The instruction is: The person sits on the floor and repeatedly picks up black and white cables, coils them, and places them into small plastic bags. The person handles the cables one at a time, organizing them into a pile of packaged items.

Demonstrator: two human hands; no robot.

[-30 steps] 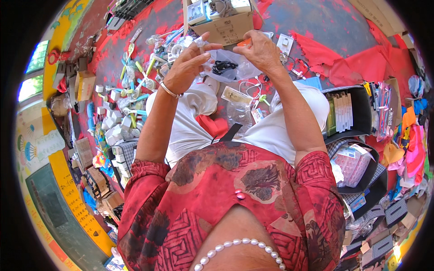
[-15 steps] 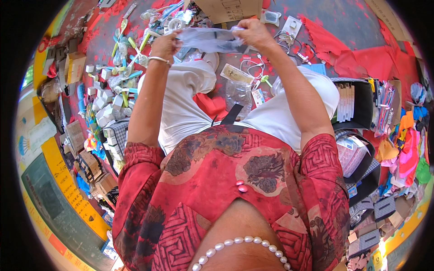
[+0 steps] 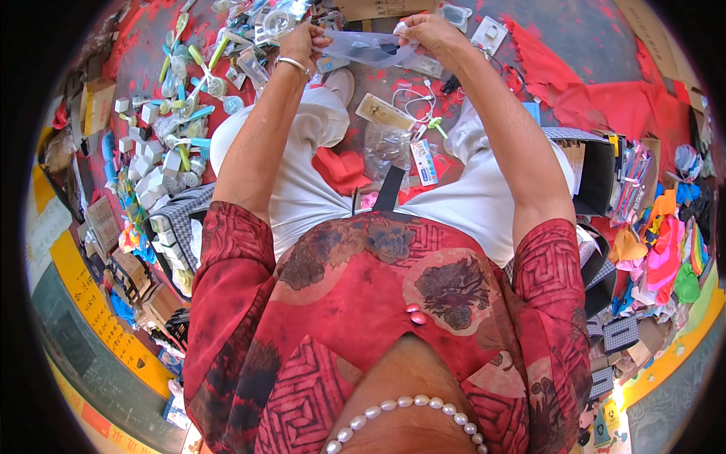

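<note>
Stretched between my two hands is a clear plastic bag [image 3: 355, 48], sagging a little in the middle. A small dark thing shows at its right part, too small to name. My left hand [image 3: 304, 44] pinches the bag's left edge. At the opposite edge my right hand [image 3: 429, 38] has its fingers closed on the bag, with a bit of white at the fingertips. Beyond the bag is a cardboard box [image 3: 378, 7]. On the floor between my legs are a beige flat pack [image 3: 389, 113], a white cable [image 3: 413, 100], crumpled clear wrapping [image 3: 387, 147] and a small printed card [image 3: 423, 163].
Brushes with coloured handles [image 3: 200, 87] and white small boxes [image 3: 147, 155] crowd the left side. A white socket block [image 3: 489, 34] lies far right, near torn red sheeting [image 3: 590, 106]. Dark bins [image 3: 594, 170] and bright bundled fabrics [image 3: 665, 246] are on the right.
Both hands keep their hold on the bag and have risen slightly in the picture. The bag's dark spot now shows nearer my right hand. The whole view has shifted a little.
</note>
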